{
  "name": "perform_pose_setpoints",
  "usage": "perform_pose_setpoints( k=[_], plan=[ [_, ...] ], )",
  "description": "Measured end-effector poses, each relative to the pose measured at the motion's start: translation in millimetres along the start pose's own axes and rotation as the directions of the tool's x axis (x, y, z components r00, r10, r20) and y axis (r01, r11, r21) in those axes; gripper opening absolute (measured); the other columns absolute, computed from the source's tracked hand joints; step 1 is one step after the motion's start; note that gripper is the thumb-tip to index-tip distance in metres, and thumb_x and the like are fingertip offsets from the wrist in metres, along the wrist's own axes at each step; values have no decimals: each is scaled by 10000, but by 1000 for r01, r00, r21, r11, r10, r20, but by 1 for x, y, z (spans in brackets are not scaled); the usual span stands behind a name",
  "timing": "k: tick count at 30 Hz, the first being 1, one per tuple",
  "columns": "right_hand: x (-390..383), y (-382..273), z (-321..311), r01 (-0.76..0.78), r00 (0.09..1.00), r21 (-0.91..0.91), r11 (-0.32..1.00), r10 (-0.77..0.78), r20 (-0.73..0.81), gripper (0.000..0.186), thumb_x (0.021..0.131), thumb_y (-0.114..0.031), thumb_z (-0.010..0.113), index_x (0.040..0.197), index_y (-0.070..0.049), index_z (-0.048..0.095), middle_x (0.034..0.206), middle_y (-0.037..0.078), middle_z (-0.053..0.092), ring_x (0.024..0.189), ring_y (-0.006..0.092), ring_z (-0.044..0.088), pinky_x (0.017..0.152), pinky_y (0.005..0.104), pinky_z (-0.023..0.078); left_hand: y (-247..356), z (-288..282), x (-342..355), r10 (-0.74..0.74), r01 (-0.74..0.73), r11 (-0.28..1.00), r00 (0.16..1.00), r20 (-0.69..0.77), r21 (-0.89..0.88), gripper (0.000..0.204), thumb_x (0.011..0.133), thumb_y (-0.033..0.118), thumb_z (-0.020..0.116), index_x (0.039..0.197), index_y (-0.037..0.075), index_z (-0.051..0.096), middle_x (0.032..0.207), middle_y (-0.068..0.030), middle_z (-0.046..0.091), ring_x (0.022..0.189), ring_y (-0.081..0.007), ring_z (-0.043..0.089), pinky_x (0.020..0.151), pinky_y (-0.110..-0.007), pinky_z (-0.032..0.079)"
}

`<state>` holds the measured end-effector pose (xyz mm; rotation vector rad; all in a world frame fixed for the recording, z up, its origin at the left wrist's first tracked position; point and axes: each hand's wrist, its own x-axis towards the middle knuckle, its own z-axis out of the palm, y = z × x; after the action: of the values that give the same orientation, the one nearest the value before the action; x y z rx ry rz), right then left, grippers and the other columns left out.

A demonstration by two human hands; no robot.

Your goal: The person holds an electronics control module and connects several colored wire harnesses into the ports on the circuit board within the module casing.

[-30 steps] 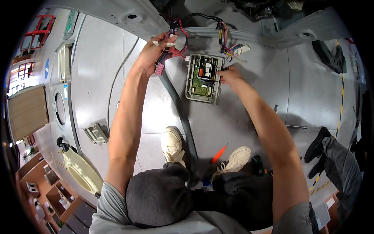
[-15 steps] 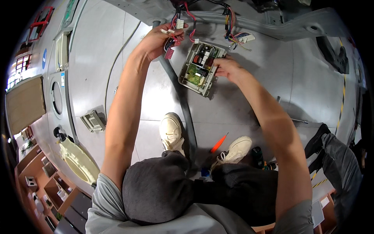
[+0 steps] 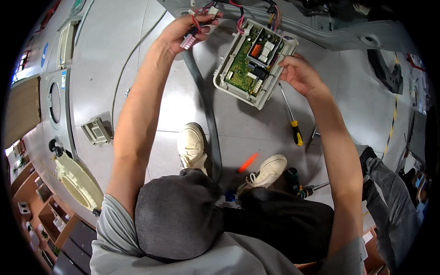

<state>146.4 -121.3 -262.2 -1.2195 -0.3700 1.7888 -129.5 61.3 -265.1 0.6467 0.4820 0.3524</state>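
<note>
My left hand (image 3: 176, 36) is closed around a bunch of wires. A pink connector (image 3: 188, 42) hangs below its fingers, and a white connector (image 3: 212, 12) shows at the fingertips. To the right, my right hand (image 3: 300, 75) grips the edge of a grey plastic housing (image 3: 252, 99), holding it tilted above the floor. Inside the housing sits a green circuit board (image 3: 240, 66) with an orange part and white and black parts on it. Red and black wires (image 3: 239, 18) run down to the housing's top edge from the machine's frame (image 3: 316, 33).
A grey hose (image 3: 205, 98) runs down the middle, left of a screwdriver (image 3: 297, 133), an orange pointed tool (image 3: 248, 162) and a power drill (image 3: 295, 183). A small plastic cover (image 3: 96, 132) lies at left. Another person's leg (image 3: 394, 197) is at right.
My right hand has raised the housing with the board closer to me, and it looks larger. The screwdriver now shows. My left hand, still with the wires, sits slightly higher in view.
</note>
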Motion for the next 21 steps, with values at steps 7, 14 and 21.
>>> perform_pose_setpoints(
  k=[7,14,21],
  plan=[
    [-16,-26,-18,56,998,142,988,-58,9,312,813,-28,599,1115,34,551,1087,130,637,988,235,628,914,390,500,-5,5,3,41,-40,999,996,-76,11,327,911,132,577,1187,-39,545,937,-85,591,568,-37,412,411,-168,347],
    [-22,-37,11,180,983,182,967,-185,10,307,855,-55,605,1136,42,529,1134,156,610,1060,272,594,956,424,471,-7,4,1,45,-40,999,988,-149,35,311,901,133,590,1162,-34,557,935,-82,594,566,-41,431,402,-165,356],
    [-20,-33,6,239,969,265,934,-246,-7,339,848,25,543,1182,40,492,1207,160,569,1142,292,543,986,455,446,-8,-2,0,27,-26,1000,989,-143,9,305,905,125,560,1166,-33,556,957,-108,635,604,-54,488,412,-170,388]
  ],
)
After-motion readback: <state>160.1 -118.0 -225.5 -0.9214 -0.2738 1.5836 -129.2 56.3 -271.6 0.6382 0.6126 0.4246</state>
